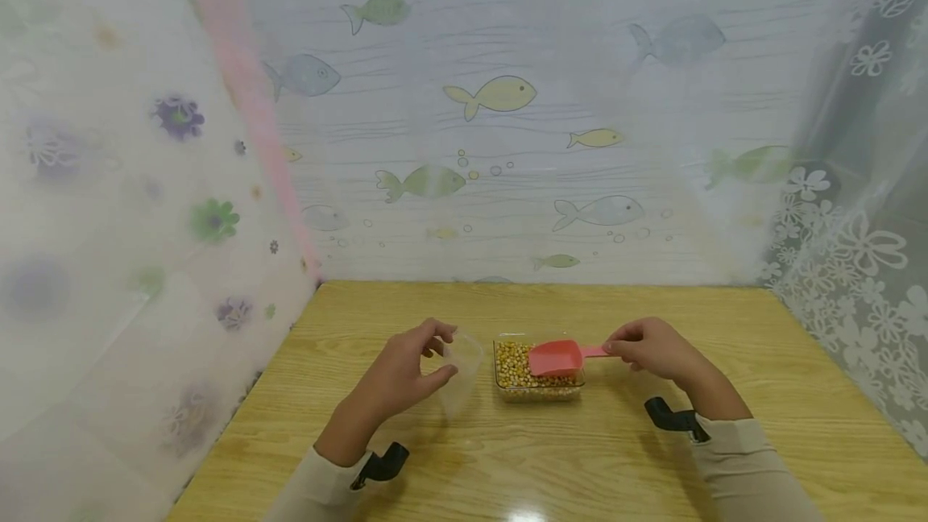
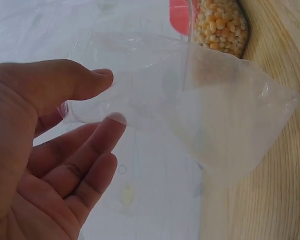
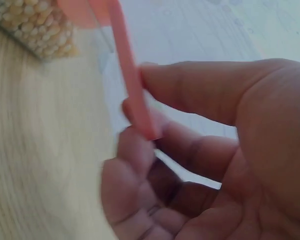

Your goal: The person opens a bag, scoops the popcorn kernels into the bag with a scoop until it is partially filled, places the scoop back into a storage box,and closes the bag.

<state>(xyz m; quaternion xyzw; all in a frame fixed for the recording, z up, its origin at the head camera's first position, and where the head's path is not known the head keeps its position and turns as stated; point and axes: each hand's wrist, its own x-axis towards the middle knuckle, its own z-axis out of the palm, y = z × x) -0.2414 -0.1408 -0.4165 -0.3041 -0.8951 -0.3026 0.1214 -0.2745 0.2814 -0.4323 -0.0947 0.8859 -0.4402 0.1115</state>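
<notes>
My left hand holds a clear plastic bag near its mouth, the thumb apart from the curled fingers. In the left wrist view, the bag hangs thin and see-through away from the fingertips, with nothing visible inside. My right hand pinches the handle end of a pink scoop between thumb and fingers. The scoop's bowl is over the glass container, overlapping the corn kernels that fill it. In the right wrist view, the scoop handle runs up from the fingertips.
All this is on a light wooden table. A curtain with printed fish hangs behind the far edge, and flowered sheets close in both sides. A black wrist mount sits at each sleeve cuff.
</notes>
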